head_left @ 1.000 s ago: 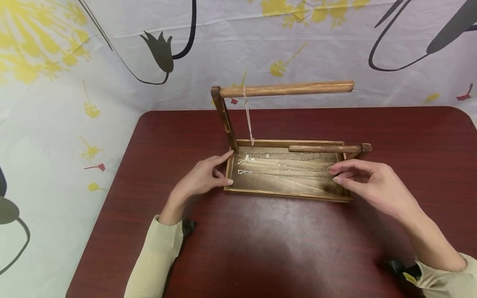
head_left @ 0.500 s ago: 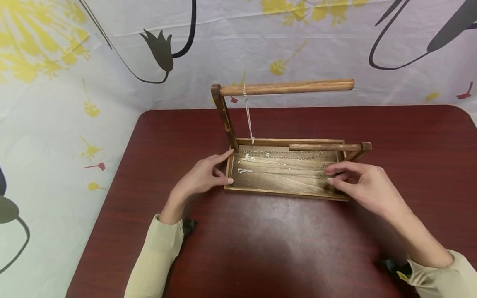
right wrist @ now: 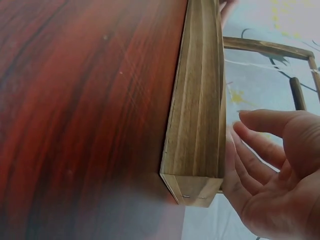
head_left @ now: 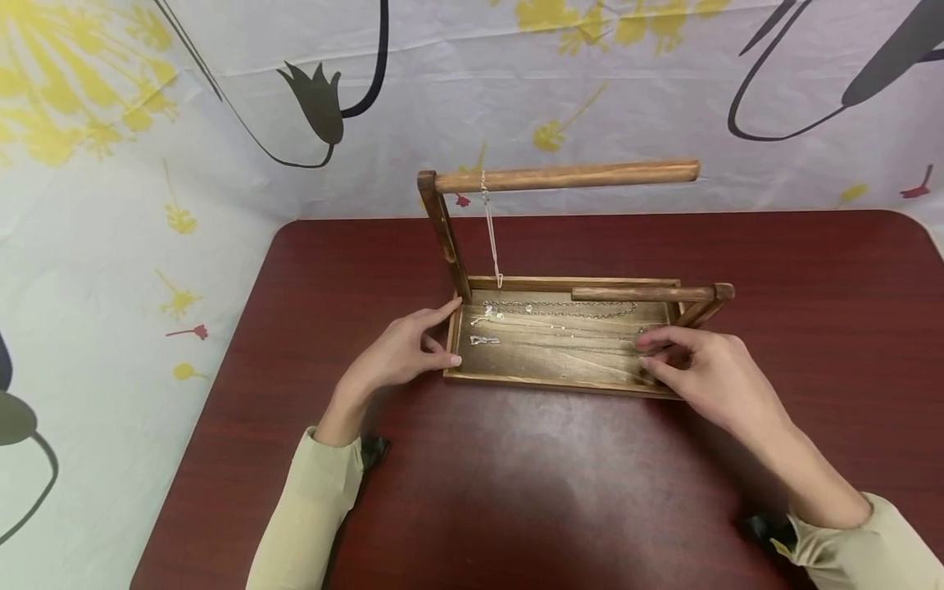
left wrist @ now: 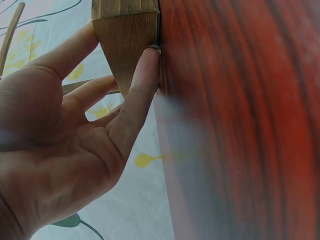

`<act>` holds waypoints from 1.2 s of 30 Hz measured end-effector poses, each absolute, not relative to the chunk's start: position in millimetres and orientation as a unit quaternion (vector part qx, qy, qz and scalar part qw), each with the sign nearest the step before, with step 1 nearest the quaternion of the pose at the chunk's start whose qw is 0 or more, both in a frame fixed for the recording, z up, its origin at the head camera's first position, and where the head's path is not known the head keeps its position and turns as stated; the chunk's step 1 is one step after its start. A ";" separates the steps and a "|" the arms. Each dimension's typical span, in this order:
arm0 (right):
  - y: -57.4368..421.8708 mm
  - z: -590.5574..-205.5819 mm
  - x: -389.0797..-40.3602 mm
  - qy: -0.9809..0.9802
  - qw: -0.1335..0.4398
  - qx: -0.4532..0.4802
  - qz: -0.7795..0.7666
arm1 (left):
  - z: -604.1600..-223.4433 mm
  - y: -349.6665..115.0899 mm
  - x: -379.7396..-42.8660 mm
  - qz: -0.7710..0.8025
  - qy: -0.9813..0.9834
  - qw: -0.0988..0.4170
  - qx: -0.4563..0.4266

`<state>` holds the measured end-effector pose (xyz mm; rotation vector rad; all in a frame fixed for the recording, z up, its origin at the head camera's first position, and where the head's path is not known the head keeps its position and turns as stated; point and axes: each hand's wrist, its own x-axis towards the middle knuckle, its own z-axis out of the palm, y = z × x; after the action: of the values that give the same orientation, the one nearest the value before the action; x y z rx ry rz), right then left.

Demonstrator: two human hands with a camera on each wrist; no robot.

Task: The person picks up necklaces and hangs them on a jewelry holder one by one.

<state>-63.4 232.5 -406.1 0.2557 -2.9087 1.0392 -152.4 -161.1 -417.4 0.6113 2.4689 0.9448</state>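
The left hand (head_left: 401,348), fingers spread, is bracing the brown rectangular wooden tray (head_left: 564,387) at left; the right hand (head_left: 714,370), fingertips almost meeting, is hovering by thin silver-coloured metal chains (head_left: 562,327), hold unclear; gentleness should avoid tangling.

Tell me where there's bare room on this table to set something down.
The widest bare patch of table lies in front of the tray, between the forearms. More is free behind the tray, and between the left hand and the table's left edge. Inside the tray it's crowded: necklaces and the right hand.
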 end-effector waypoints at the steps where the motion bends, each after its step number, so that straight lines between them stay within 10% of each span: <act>1: 232.1 -406.8 -63.2 -0.938 0.025 0.083 0.335 | -417.5 -161.1 -152.5 0.340 0.889 0.212 0.221; 36: 211.3 -424.6 -69.6 -0.960 0.071 0.067 0.263 | -417.9 -161.3 -152.0 0.340 0.891 0.205 0.220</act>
<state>-69.6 211.3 -424.6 0.2010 -2.8858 0.7907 -152.0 -161.3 -417.9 0.6122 2.4846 0.9475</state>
